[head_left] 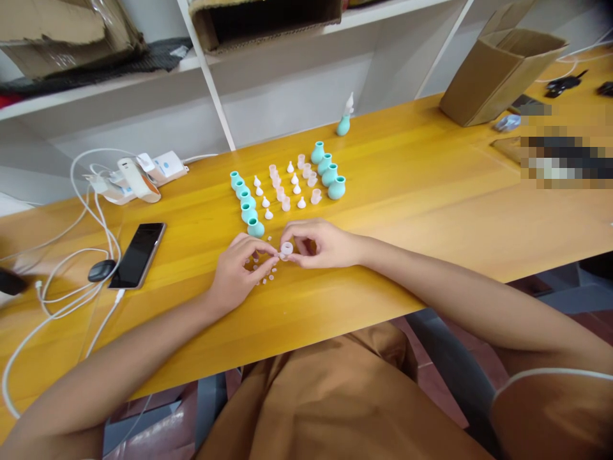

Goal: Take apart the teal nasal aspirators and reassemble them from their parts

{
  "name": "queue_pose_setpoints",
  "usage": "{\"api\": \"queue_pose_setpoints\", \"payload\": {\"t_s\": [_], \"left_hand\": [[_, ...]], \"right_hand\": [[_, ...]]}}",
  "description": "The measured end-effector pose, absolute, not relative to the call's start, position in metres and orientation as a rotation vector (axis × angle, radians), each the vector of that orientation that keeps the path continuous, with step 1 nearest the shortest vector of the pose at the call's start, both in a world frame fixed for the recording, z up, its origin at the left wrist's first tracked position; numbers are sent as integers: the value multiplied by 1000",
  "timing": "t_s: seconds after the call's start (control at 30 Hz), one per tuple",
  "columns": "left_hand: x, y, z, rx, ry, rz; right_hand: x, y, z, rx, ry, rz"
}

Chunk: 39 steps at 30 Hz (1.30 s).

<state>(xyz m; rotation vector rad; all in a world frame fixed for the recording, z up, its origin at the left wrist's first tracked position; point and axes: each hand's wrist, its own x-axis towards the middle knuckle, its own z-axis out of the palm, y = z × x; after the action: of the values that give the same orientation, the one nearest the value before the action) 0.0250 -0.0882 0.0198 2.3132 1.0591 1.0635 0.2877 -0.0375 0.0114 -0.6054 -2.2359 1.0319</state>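
Observation:
Between the thumb and fingers of my right hand [325,244] is a small translucent cup-shaped piece [287,248], its round mouth facing up. My left hand [239,267] pinches at the left side of that piece; what its fingertips hold is too small to make out. Several tiny clear discs [271,277] lie on the table under and beside my left fingers. Beyond my hands are rows of teal rubber bulbs [255,227], white pointed nozzles [301,202] and pinkish translucent cups [316,196]. A teal bulb fitted with a clear part and nozzle [343,122] stands farther back.
To the left lie a phone [138,255], a black mouse [101,271], tangled white cables and a power strip with chargers [138,180]. An open cardboard box [498,80] stands at the back right. White shelving [297,89] borders the wooden table's [407,211] far edge.

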Motion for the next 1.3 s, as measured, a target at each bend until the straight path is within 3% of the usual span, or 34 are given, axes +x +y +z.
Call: {"api": "queue_pose_setpoints", "payload": {"t_s": [1.3], "left_hand": [[23, -83, 19, 2297, 836, 1083]], "right_hand": [[289, -41, 16, -369, -2298, 893]]}}
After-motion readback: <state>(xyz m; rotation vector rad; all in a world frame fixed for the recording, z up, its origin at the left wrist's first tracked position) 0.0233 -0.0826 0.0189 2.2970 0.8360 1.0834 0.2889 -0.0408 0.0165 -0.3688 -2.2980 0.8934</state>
